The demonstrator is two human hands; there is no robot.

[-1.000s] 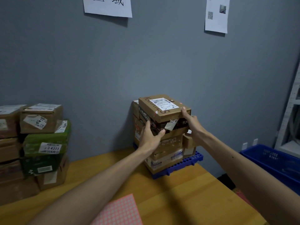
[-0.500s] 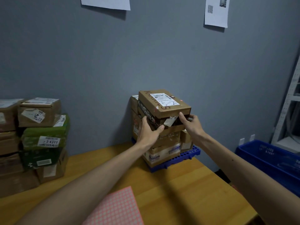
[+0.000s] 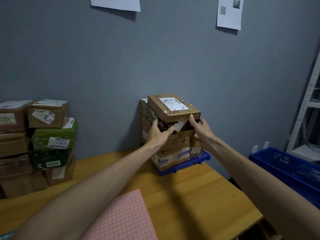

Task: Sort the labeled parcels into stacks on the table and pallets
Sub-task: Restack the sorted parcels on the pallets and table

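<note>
change: labelled brown cardboard box (image 3: pixel 173 108) barely shifted; left hand (image 3: pixel 158 134) and right hand (image 3: pixel 201 129) stay on it.
left hand: grips near-left corner.
right hand: grips right side, thumb on top edge.
box: atop parcel stack (image 3: pixel 173 153), blue plastic pallet (image 3: pixel 199 158), wooden tabletop (image 3: pixel 190 196).

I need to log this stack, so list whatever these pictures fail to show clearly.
Head view only.
Top box label: fine print too small.
Lower boxes on the blue pallet: partly covered by the left hand and right hand.
Wall sheet: cut off by the top edge.
Left stack: cut off by the left edge.
</note>
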